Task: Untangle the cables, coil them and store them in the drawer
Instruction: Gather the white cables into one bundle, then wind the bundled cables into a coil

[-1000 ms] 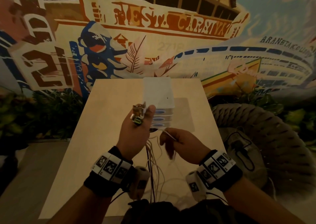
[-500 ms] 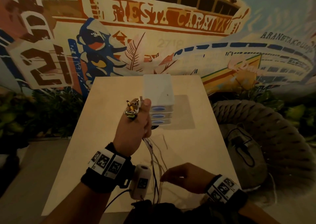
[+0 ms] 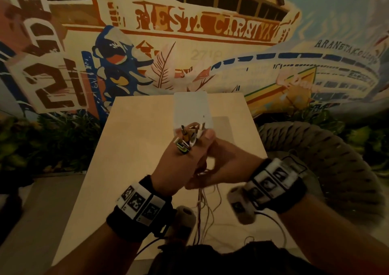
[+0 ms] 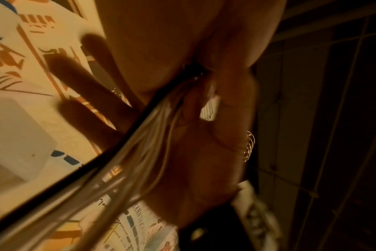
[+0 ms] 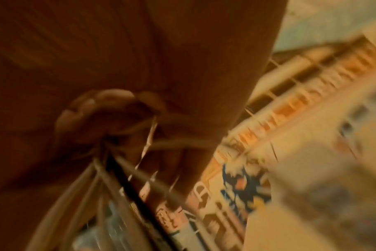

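The cables (image 3: 201,192) hang from my left hand (image 3: 179,167), fist closed round them, plugs (image 3: 188,137) sticking out at 12 o'clock before the drawers (image 3: 192,108). My right hand (image 3: 227,169) touches it at 3 o'clock, blurred; I cannot tell its grip. The strands' lower ends are cut off.

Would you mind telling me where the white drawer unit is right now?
In the head view the white drawer unit stands on the far middle of the table, just beyond the cable plugs bunched in the left hand, near the mural wall.
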A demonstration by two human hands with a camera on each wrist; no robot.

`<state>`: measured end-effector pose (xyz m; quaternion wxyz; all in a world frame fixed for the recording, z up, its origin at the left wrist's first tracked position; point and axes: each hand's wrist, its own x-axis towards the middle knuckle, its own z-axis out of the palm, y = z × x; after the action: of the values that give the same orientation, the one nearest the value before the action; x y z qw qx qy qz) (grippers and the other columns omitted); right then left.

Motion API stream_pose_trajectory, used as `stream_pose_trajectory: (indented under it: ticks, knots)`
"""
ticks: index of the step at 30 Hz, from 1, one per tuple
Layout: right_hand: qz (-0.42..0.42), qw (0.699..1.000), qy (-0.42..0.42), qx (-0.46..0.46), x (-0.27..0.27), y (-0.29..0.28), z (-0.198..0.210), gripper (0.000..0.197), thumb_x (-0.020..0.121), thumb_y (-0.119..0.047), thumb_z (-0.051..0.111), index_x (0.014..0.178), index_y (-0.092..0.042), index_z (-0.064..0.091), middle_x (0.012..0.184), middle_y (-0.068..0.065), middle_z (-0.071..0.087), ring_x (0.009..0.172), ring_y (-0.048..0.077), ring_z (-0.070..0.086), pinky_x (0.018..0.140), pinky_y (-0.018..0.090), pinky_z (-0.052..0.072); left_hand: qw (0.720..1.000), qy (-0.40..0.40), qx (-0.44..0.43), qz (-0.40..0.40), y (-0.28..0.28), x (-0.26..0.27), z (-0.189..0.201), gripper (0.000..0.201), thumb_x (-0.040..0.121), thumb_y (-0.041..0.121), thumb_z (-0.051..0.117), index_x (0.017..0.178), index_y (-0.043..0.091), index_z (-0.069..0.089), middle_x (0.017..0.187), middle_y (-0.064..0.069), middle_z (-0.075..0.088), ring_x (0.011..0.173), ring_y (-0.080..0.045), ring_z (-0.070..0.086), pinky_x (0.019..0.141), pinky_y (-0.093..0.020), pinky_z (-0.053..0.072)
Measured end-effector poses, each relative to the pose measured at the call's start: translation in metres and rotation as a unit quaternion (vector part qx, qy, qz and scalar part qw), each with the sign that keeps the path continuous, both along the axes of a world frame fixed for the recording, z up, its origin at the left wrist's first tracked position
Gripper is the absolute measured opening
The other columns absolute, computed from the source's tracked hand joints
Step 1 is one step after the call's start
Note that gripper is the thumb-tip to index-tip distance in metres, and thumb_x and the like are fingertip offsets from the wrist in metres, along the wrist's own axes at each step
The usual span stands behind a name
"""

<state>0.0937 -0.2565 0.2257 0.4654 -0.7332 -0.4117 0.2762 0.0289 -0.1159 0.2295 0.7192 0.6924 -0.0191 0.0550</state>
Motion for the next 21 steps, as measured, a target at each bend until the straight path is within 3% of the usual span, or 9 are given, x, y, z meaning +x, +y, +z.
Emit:
stream_pose_trajectory:
  ticks: [2,3,5,7,10,12,15,18,21]
  knots:
    - [0.019,0.994,0.105,0.033,0.0,0.02,-0.015,0.047,0.085,0.004,0.072,0.124,-0.02,0.058,0.115,-0.008,0.07,0.107,0.006,0.067,0.091,0.026,0.055,0.999,-0.015,0.011,0.029,0.001,-0.002,0.006,0.045,0.098,0.048,0.058,0.062,0.023,0.047,0.052,-0.004,0.037,0.047,-0.018,0.036,0.06,-0.035,0.038]
    - [0.028,0.987,0.156,0.036,-0.001,0.026,-0.019,0.035,0.09,0.008,0.064,0.113,-0.018,0.063,0.105,-0.006,0.073,0.097,0.006,0.07,0.085,0.026,0.057,0.999,-0.02,0.004,0.035,0.003,-0.004,0.008,0.046,0.1,0.046,0.055,0.059,0.026,0.045,0.051,-0.005,0.037,0.047,-0.02,0.037,0.061,-0.036,0.038]
    - [0.047,0.981,0.19,0.008,-0.007,0.034,-0.025,0.02,0.097,-0.001,0.058,0.091,-0.019,0.064,0.075,-0.01,0.071,0.069,0.003,0.067,0.069,0.021,0.053,0.998,-0.012,-0.043,0.036,0.009,-0.006,0.009,0.043,0.101,0.039,0.05,0.061,0.024,0.043,0.052,-0.005,0.035,0.048,-0.021,0.034,0.058,-0.035,0.037]
    - [0.053,0.975,0.215,-0.013,-0.012,0.038,-0.033,0.018,0.096,-0.022,0.059,0.079,-0.016,0.059,0.05,-0.01,0.052,0.045,0.005,0.047,0.053,0.024,0.042,0.995,0.0,-0.097,0.031,0.015,-0.007,0.007,0.041,0.103,0.033,0.048,0.066,0.018,0.038,0.054,-0.002,0.03,0.048,-0.019,0.029,0.054,-0.032,0.036]
    - [0.042,0.964,0.262,-0.03,-0.014,0.035,-0.046,0.036,0.092,-0.038,0.059,0.063,-0.017,0.057,0.048,-0.002,0.033,0.039,0.012,0.031,0.048,0.024,0.032,0.993,-0.015,-0.117,0.028,0.024,-0.008,-0.003,0.04,0.105,0.031,0.05,0.067,0.021,0.041,0.057,-0.001,0.026,0.048,-0.015,0.028,0.053,-0.029,0.035]
    - [0.013,0.958,0.281,-0.063,-0.013,0.029,-0.056,0.051,0.094,-0.04,0.062,0.051,-0.019,0.045,0.048,0.0,0.03,0.039,0.015,0.027,0.047,0.024,0.031,0.99,-0.016,-0.139,0.023,0.029,-0.009,-0.006,0.036,0.102,0.03,0.051,0.068,0.021,0.041,0.061,-0.006,0.019,0.049,-0.015,0.025,0.052,-0.029,0.033]
    - [0.014,0.951,0.288,-0.116,-0.015,0.017,-0.082,0.055,0.099,-0.042,0.057,0.05,-0.02,0.046,0.047,-0.001,0.034,0.037,0.014,0.031,0.044,0.021,0.032,0.982,-0.005,-0.183,0.044,0.04,-0.01,-0.005,0.035,0.102,0.03,0.054,0.072,0.021,0.037,0.064,-0.007,0.015,0.046,-0.011,0.024,0.047,-0.025,0.03]
    - [-0.005,0.949,0.226,-0.219,-0.019,-0.003,-0.109,0.055,0.081,-0.066,0.06,0.056,-0.022,0.04,0.053,0.001,0.035,0.044,0.018,0.034,0.052,0.03,0.036,0.973,-0.001,-0.212,0.092,0.061,-0.007,0.001,0.034,0.102,0.032,0.052,0.071,0.023,0.042,0.062,0.0,0.018,0.045,-0.007,0.023,0.043,-0.021,0.03]
    - [-0.043,0.946,0.239,-0.217,-0.022,-0.027,-0.125,0.056,0.083,-0.063,0.061,0.052,-0.024,0.036,0.05,0.0,0.032,0.042,0.018,0.031,0.052,0.027,0.035,0.966,0.003,-0.23,0.118,0.075,-0.009,0.003,0.035,0.104,0.033,0.05,0.071,0.025,0.043,0.06,0.004,0.021,0.045,-0.007,0.021,0.043,-0.02,0.03]
